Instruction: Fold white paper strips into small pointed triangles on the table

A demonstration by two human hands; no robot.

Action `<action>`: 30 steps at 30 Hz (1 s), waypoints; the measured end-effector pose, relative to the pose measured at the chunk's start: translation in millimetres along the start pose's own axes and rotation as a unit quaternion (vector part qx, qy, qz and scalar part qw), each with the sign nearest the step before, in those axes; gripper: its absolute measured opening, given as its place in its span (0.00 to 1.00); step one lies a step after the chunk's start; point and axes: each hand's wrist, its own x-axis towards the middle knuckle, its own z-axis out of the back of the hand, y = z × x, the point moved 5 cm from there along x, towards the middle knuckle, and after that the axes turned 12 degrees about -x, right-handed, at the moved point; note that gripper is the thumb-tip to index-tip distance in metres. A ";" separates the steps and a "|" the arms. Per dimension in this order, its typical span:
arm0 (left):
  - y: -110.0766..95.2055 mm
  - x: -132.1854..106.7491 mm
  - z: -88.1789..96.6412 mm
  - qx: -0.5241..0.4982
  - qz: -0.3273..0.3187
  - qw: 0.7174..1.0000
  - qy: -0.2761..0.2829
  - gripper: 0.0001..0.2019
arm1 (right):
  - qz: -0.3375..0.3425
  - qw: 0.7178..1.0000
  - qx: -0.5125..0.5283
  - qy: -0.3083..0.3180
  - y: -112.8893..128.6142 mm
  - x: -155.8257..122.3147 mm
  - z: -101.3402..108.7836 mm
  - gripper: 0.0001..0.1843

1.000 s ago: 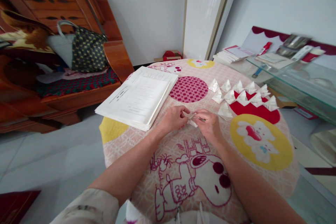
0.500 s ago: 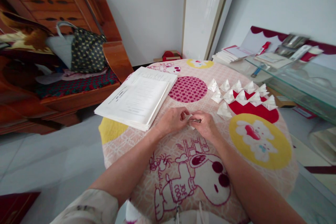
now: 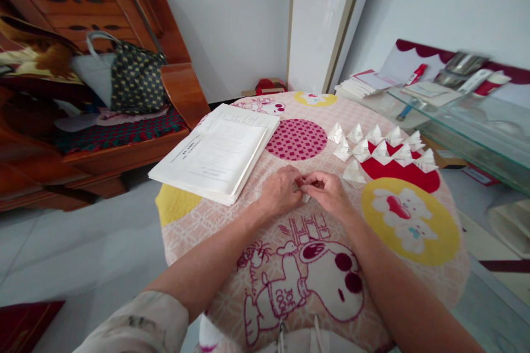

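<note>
A patterned bag (image 3: 132, 74) is sitting on the wooden bench (image 3: 182, 88) at the far left, well apart from the work. Next, a stack of printed sheets (image 3: 219, 154) is lying on the round table's cartoon cloth (image 3: 298, 265), near the left hand (image 3: 279, 190). That hand is resting on the cloth with its fingertips closing on a small folded paper (image 3: 305, 197), which is lying at the table's middle, between the two hands. Only a white corner is showing below the fingers, so its exact shape is hard to tell. The right hand (image 3: 329, 193) is pinching the same piece from the other side, knuckles touching the left hand's. The paper is likely handling as very light and thin – stiff along its creases, easy to crush or tear elsewhere – so the folded edges and corners are probably offering the surest hold. Further right, a cluster of folded white triangles (image 3: 383, 149) is standing on the cloth, and a glass shelf (image 3: 476, 127) is carrying clutter beyond.
</note>
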 end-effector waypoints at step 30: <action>-4.4 1.5 -9.2 0.077 0.030 0.997 0.010 0.05 | 0.098 0.981 -0.162 0.043 3.8 -1.2 30.8 0.20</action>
